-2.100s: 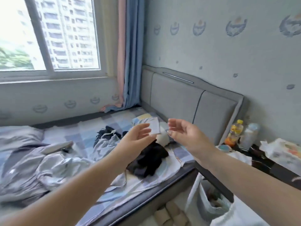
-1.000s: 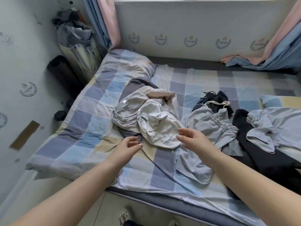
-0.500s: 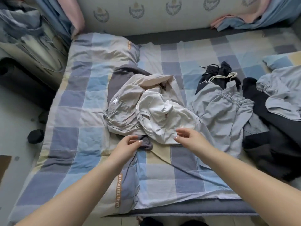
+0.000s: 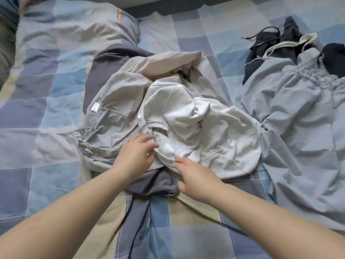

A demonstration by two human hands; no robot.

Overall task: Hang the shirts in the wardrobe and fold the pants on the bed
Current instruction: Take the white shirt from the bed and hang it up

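A crumpled white shirt (image 4: pixel 209 139) with a small red logo lies on top of a pile in the middle of the bed. Under it are a light grey garment (image 4: pixel 115 109) with a white tag and a dark grey garment (image 4: pixel 155 184). My left hand (image 4: pixel 136 156) reaches to the near left edge of the white shirt, fingers spread and touching the cloth. My right hand (image 4: pixel 196 176) lies at the shirt's near edge, fingertips on the fabric. Neither hand plainly grips anything.
The bed carries a blue, grey and beige checked cover (image 4: pixel 43 101). At the right lie a pale blue garment with a gathered waistband (image 4: pixel 298 113) and dark clothes with a drawstring (image 4: pixel 270 42). A pillow (image 4: pixel 74 34) sits at the far left.
The view swung from the headboard down to the bed and closed in on the pile. Both hands moved forward onto the near edge of the white shirt.
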